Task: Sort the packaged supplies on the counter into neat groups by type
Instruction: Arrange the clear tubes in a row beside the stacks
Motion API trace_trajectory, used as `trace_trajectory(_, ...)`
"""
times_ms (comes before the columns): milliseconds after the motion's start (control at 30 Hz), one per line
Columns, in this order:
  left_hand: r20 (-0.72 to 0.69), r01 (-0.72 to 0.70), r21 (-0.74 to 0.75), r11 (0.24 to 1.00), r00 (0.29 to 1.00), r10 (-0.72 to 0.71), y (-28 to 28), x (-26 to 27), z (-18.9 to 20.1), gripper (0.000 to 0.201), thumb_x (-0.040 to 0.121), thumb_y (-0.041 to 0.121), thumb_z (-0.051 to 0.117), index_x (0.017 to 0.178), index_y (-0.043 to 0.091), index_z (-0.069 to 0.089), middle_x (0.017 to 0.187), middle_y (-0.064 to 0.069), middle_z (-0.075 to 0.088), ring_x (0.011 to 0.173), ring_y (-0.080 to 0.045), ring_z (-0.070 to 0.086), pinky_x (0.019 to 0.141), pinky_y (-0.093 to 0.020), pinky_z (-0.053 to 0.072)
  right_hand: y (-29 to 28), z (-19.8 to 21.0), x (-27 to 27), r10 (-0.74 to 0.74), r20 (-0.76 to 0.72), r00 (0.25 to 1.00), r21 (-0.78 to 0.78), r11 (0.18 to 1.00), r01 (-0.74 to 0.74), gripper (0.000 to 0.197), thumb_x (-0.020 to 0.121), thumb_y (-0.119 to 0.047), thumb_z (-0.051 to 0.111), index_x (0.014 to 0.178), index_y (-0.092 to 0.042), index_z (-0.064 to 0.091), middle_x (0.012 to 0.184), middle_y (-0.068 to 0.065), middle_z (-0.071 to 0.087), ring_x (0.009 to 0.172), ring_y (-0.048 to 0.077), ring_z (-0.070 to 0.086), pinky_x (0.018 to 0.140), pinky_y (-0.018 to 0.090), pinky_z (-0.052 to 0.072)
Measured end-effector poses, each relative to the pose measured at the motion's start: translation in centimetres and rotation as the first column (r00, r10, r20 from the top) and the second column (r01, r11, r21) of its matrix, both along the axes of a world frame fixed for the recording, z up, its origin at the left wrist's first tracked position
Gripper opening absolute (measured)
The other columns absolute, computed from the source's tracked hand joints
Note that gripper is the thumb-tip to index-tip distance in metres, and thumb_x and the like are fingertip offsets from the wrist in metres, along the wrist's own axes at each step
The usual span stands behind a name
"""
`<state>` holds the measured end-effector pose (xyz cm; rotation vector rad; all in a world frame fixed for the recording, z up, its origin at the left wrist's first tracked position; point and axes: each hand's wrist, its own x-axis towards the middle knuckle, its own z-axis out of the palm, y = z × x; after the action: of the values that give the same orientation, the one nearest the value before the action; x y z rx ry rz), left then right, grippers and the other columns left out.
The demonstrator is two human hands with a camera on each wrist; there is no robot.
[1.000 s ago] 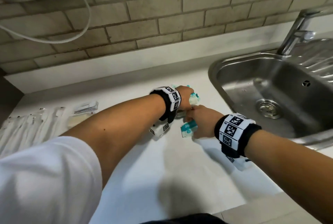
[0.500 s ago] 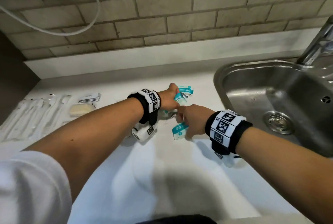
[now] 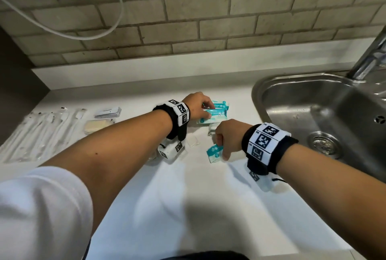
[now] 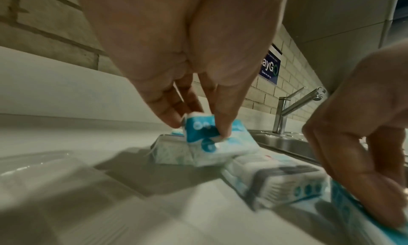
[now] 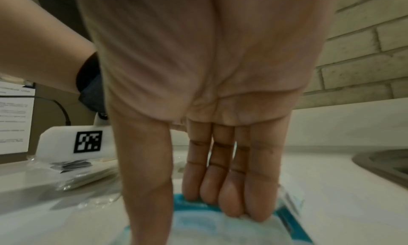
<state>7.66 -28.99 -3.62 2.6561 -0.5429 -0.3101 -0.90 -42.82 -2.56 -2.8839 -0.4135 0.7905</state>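
My left hand (image 3: 205, 111) pinches a teal-and-white packet (image 4: 198, 132) between thumb and fingers, right on top of a small pile of like packets (image 3: 220, 113) at the back of the white counter (image 3: 188, 197). My right hand (image 3: 221, 151) is nearer me and holds another teal packet (image 3: 214, 152) by its edge, thumb on one side and straight fingers (image 5: 232, 196) on the other, low over the counter. In the left wrist view a white packet with dark print (image 4: 287, 179) lies between the two hands.
A steel sink (image 3: 313, 117) and tap (image 3: 369, 59) fill the right side. At far left lie several long clear-wrapped items (image 3: 37, 134), a beige packet (image 3: 98, 126) and a stack of white sachets (image 3: 108, 112). Clear wrappers (image 3: 193, 140) lie below my left wrist.
My left hand has brought its teal packet down onto the pile at the back. My right hand keeps its packet and has shifted slightly toward me.
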Motion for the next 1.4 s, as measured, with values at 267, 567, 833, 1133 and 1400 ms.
trace_trajectory(267,-0.051,0.024,-0.029,0.999,0.998,-0.026,4.4,-1.6,1.7,0.041,0.092,0.022,0.064,0.133,0.019,0.059,0.13,-0.001,0.061,0.113,-0.017,0.059,0.085,-0.018,0.038,4.6,1.6,0.9,0.074,0.096,0.993,-0.073,0.995,-0.067,0.047,0.076,-0.034,0.076,0.117,-0.013,0.063,0.115,0.003,0.065,0.105,0.022,0.06,0.089,0.032,0.05)
trace_trajectory(567,-0.014,-0.095,0.374,0.923,0.994,0.108,15.0,-6.1,3.3,0.038,0.09,0.021,0.06,0.128,0.02,0.061,0.132,-0.001,0.059,0.12,-0.02,0.056,0.095,-0.026,0.042,14.7,-1.6,0.2,0.164,0.292,0.942,0.038,0.982,-0.183,0.029,0.091,-0.02,0.051,0.119,-0.024,0.06,0.116,0.001,0.06,0.104,0.021,0.061,0.059,0.021,0.041)
trace_trajectory(833,-0.061,-0.043,0.507,0.861,0.994,0.086,18.4,-8.3,-2.0,0.019,0.078,0.03,0.065,0.069,0.016,0.056,0.084,-0.003,0.061,0.078,-0.027,0.062,0.064,-0.029,0.049,16.9,-2.6,0.9,0.193,0.222,0.956,-0.019,0.981,-0.193,0.031,0.085,-0.028,0.058,0.116,-0.025,0.06,0.118,0.004,0.051,0.111,0.026,0.052,0.087,0.042,0.052)
trace_trajectory(1133,-0.052,-0.04,0.49,0.871,0.996,0.075,20.0,-7.8,-1.2,0.017,0.082,0.024,0.064,0.072,0.013,0.057,0.077,-0.004,0.057,0.074,-0.026,0.055,0.057,-0.025,0.036,18.8,-1.9,1.9,0.057,0.186,0.981,-0.041,0.998,-0.05,0.038,0.081,-0.026,0.067,0.118,-0.019,0.063,0.122,0.009,0.05,0.115,0.028,0.047,0.093,0.037,0.049)
trace_trajectory(1400,-0.011,-0.054,0.386,0.921,0.998,0.063,20.7,-6.9,-2.6,0.033,0.084,0.025,0.068,0.117,0.018,0.067,0.118,-0.002,0.065,0.112,-0.028,0.061,0.086,-0.029,0.048,19.7,-1.9,3.1,-0.145,0.107,0.984,0.002,0.989,0.146,0.038,0.075,-0.017,0.074,0.111,-0.009,0.066,0.104,0.006,0.069,0.097,0.021,0.066,0.082,0.028,0.055)
